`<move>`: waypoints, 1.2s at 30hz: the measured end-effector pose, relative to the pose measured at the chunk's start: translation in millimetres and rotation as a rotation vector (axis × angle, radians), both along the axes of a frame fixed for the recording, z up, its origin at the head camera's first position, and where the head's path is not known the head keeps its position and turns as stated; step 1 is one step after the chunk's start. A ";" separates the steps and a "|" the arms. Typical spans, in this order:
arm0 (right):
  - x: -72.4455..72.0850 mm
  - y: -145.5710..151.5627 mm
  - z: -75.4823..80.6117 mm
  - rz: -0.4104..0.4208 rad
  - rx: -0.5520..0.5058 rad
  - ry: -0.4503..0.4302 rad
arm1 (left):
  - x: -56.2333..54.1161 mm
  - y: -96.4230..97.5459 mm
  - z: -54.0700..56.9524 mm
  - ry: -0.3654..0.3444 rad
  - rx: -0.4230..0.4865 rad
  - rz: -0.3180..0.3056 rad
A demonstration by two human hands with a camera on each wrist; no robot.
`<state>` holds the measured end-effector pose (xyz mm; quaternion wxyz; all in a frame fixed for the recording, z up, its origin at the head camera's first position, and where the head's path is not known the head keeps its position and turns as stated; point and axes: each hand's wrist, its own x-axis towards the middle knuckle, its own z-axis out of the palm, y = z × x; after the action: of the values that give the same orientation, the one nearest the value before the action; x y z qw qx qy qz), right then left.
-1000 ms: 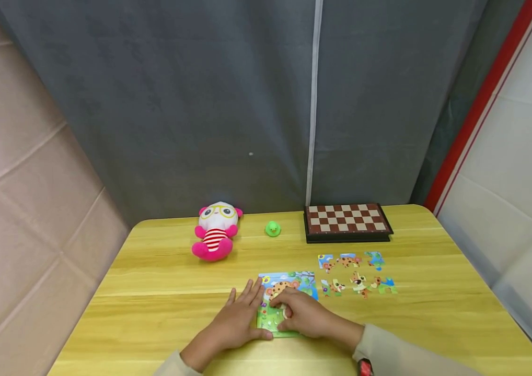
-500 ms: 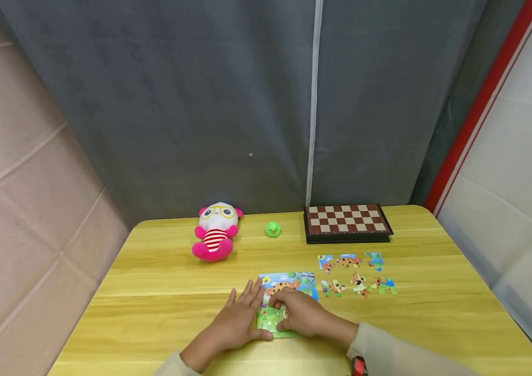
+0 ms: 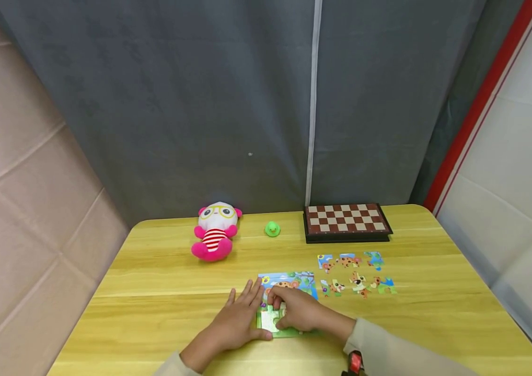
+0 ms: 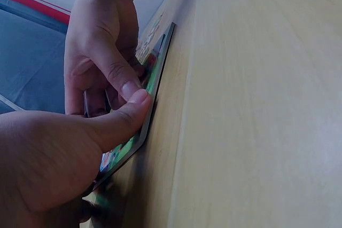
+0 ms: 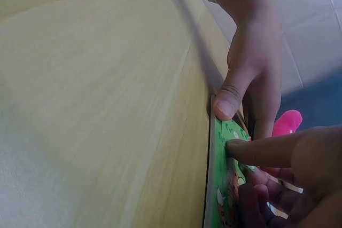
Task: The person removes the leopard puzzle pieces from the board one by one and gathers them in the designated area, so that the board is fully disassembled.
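A jigsaw puzzle board (image 3: 311, 282) with a green and blue animal picture lies flat on the table. My left hand (image 3: 238, 322) is spread along its left edge, thumb at the front corner, fingers straight. My right hand (image 3: 301, 312) bends over the board, thumb and curled fingers pinching a puzzle piece that the hand mostly hides. A pale, piece-shaped recess (image 3: 268, 318) shows at the board's lower left. In the left wrist view the right thumb (image 4: 115, 68) comes down close by the left thumb (image 4: 125, 118). The right wrist view has the board's green front strip (image 5: 220, 156).
Several loose puzzle pieces (image 3: 359, 282) lie in two rows right of the board. Farther back are a pink and white plush toy (image 3: 216, 235), a small green duck (image 3: 273, 229) and a checkered game box (image 3: 347, 219). A grey curtain (image 3: 200, 104) hangs behind the table.
The lower left of the board was green before and now shows a pale recess, its piece lifted by my right hand. My left hand stays in place.
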<state>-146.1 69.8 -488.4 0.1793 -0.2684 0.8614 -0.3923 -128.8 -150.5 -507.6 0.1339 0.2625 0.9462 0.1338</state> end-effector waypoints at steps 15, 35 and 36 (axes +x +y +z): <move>-1.4 0.1 -1.6 -0.061 -0.144 -0.132 | 1.3 1.4 2.7 0.008 -0.001 0.007; -3.5 8.4 -5.8 -0.106 -0.237 -0.170 | 0.9 0.5 1.4 0.009 0.000 -0.001; -3.4 9.5 -5.2 -0.107 -0.253 -0.187 | 0.8 0.6 1.3 0.009 -0.001 0.000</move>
<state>-149.4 79.3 -493.6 0.2022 -0.2051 0.7976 -0.5300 -128.1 -149.9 -506.3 0.1298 0.2633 0.9468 0.1322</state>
